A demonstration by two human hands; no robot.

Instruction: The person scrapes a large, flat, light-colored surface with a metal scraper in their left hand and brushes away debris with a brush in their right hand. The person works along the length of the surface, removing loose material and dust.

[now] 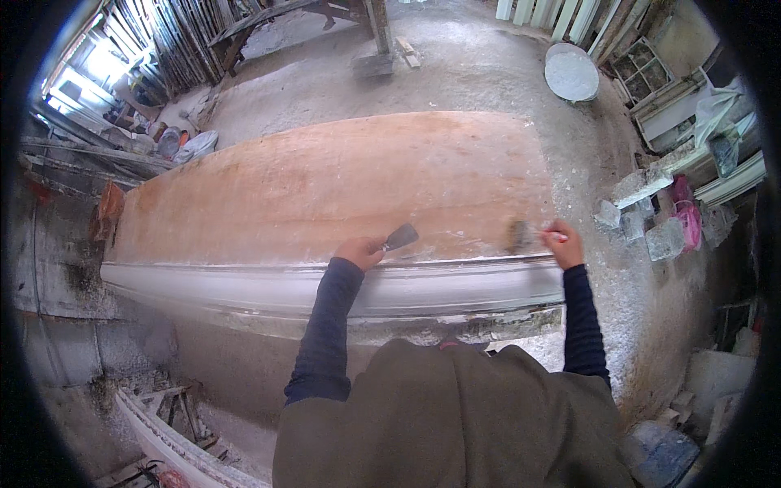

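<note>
My left hand (360,252) is closed round the handle of a putty knife (401,237), its dark flat blade pointing right over the board. In my right hand (567,245) I grip a paintbrush (518,235) with a red and white handle; its bristles are smeared by motion and point left. The brush is low over the right end of a large orange-brown board (325,179); whether it touches cannot be told. Along the board's near edge, between it and my body, runs a long white moulding (455,286) with ridges lengthwise.
A round white basin-like thing (572,72) lies on the dusty floor beyond the board. To the right are plastic bags (665,238), a pink bag (688,215) and a window-like frame (643,69). A white curved piece (175,439) stands at the lower left. Poles (175,41) lean at the far left.
</note>
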